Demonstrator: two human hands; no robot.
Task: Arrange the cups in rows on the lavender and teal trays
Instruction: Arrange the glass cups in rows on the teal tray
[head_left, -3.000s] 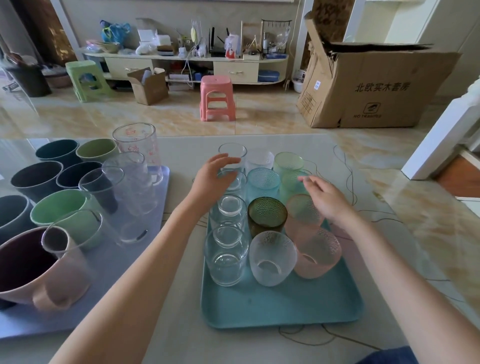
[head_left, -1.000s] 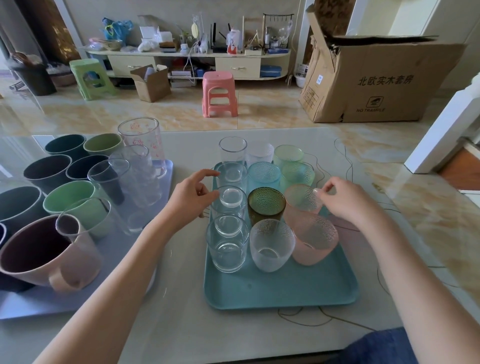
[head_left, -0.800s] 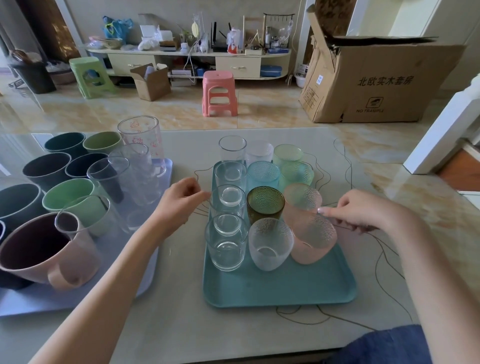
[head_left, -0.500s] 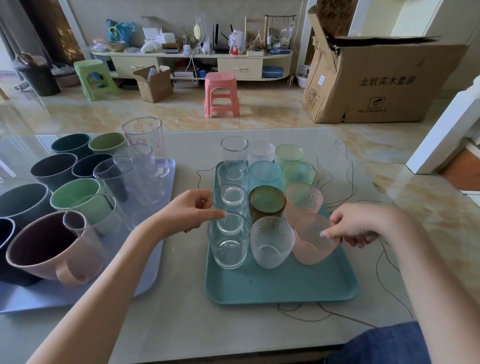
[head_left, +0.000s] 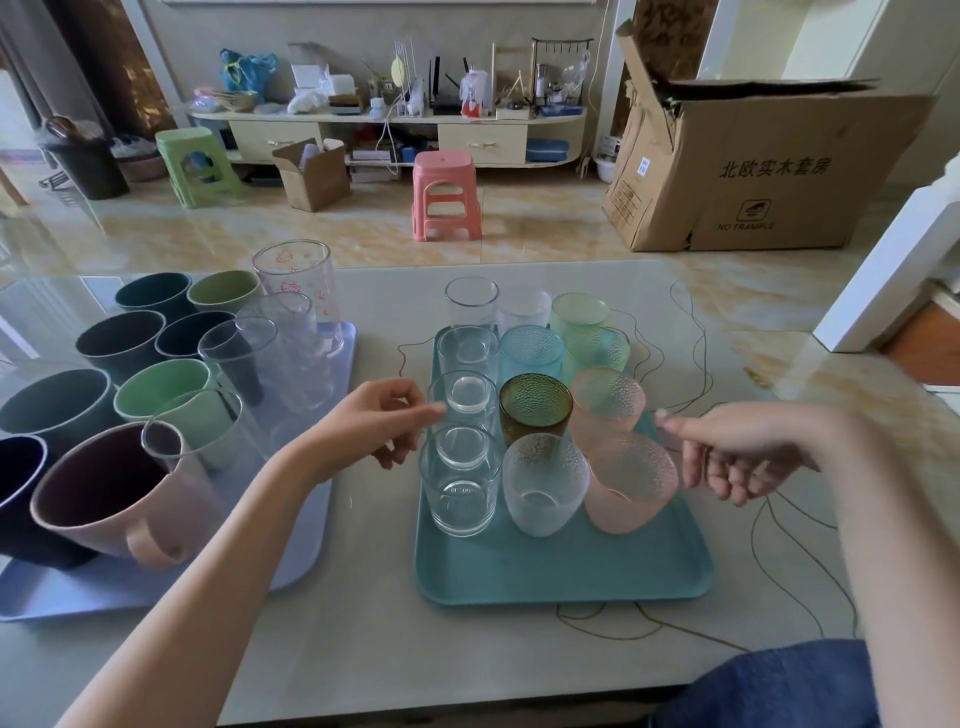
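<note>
Fingertips of the left hand are now pinched beside a clear glass, nothing gripped, having drawn nearer since half a second ago. Loosely curled and empty, the right hand is kept beside the pink cup. Three rows are crowded on the teal tray; mugs are packed onto the lavender tray.

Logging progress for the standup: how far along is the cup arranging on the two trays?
Mostly done. Teal tray holds three columns of glasses, four deep; lavender tray carries mugs and tall glasses in rough rows. Left hand touches a clear glass, right hand sits beside the pink glass, neither gripping. Left: straightening, if anything.
</note>
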